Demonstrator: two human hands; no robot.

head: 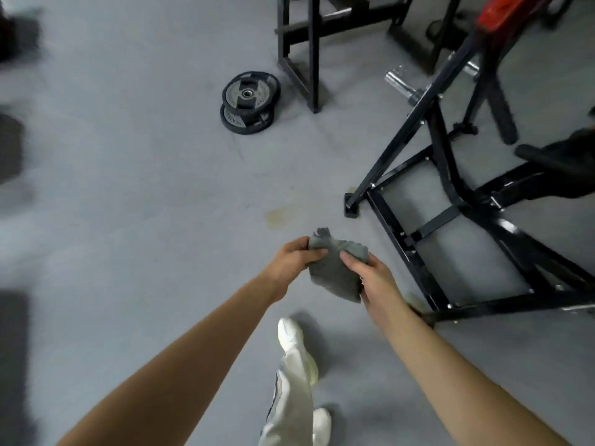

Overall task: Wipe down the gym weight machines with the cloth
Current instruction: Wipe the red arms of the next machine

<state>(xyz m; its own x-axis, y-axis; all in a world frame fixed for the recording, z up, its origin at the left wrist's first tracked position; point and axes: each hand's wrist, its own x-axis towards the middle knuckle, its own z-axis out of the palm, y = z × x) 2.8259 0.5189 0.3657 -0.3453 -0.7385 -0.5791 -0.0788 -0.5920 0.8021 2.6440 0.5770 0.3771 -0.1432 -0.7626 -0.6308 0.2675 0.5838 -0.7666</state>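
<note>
A crumpled grey cloth (335, 272) hangs between both hands in front of me, above the grey floor. My left hand (294, 263) grips its upper left part with curled fingers. My right hand (375, 281) pinches its right side, thumb on top. A black weight machine frame (428, 220) stands on the floor to the right of my hands, with a chrome plate peg (402, 85) and a red pad (502, 11) higher up. The cloth is not touching the machine.
Two stacked black weight plates (249, 103) lie on the floor ahead. Another black steel frame (312, 49) stands behind them. My legs in white trousers and white shoes (296, 375) are below my hands. Blurred dark shapes (13, 140) line the left edge.
</note>
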